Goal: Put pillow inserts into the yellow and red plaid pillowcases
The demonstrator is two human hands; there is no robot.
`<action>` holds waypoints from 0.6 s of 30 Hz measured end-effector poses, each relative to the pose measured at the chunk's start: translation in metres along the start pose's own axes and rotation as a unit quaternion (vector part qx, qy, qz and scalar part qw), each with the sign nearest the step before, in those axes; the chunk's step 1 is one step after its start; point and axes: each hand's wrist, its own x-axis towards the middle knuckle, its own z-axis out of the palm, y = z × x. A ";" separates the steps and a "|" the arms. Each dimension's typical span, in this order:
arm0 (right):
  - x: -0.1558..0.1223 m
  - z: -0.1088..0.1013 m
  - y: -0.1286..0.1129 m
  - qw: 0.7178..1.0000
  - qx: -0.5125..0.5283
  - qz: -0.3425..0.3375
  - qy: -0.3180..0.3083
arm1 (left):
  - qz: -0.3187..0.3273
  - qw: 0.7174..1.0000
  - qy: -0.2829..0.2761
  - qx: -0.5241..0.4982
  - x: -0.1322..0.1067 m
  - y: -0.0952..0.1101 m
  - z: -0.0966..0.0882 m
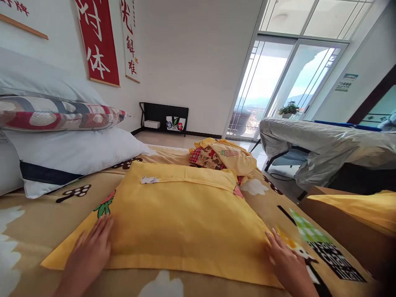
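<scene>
A yellow pillowcase (185,222) lies spread on the patterned bed sheet (161,284), its overlapping flap edge running across the far part. Carrot prints show at its left and right sides. My left hand (93,245) rests on its near left side, fingers stretched out together and pointing away from me. My right hand (284,258) lies along the near right edge, fingers extended over the fabric border. Neither hand grips anything that I can see.
White pillows (83,152) and a patterned pillow (62,113) are stacked at left. Behind the pillowcase sits a heap of crumpled fabric (225,156). At right stand a cardboard box (334,210) with yellow cloth (361,208) and a plastic-covered table (324,138). A black shelf (163,111) stands against the wall.
</scene>
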 end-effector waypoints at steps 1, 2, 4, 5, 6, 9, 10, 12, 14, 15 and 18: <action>0.012 -0.012 -0.031 1.000 -0.003 -0.016 0.006 | 0.060 0.998 0.022 -0.008 0.013 0.030 -0.013; 0.023 -0.025 -0.066 0.999 0.000 -0.037 0.005 | 0.104 0.993 0.043 -0.023 0.027 0.063 -0.025; 0.042 -0.042 -0.143 0.995 0.033 -0.096 0.013 | 0.170 0.981 0.073 -0.061 0.055 0.130 -0.040; 0.048 -0.045 -0.179 0.991 0.052 -0.125 0.020 | 0.192 0.975 0.080 -0.078 0.068 0.159 -0.042; 0.053 -0.045 -0.210 0.987 0.067 -0.146 0.018 | 0.202 0.972 0.081 -0.093 0.078 0.182 -0.040; 0.062 -0.024 -0.252 0.980 0.073 -0.168 -0.075 | 0.237 0.964 0.009 -0.121 0.098 0.207 -0.018; 0.065 -0.014 -0.248 0.977 0.064 -0.171 -0.106 | 0.244 0.962 -0.015 -0.123 0.100 0.198 -0.008; 0.068 0.002 -0.218 0.978 0.040 -0.159 -0.128 | 0.223 0.967 -0.028 -0.119 0.101 0.161 0.009; 0.067 0.012 -0.168 0.988 0.017 -0.108 -0.109 | 0.150 0.983 -0.001 -0.108 0.095 0.103 0.023; 0.063 0.015 -0.138 0.991 0.007 -0.077 -0.105 | 0.108 0.989 0.003 -0.100 0.089 0.070 0.028; 0.030 0.022 -0.047 0.995 0.009 -0.036 -0.095 | -0.005 0.996 -0.051 -0.079 0.055 -0.035 0.043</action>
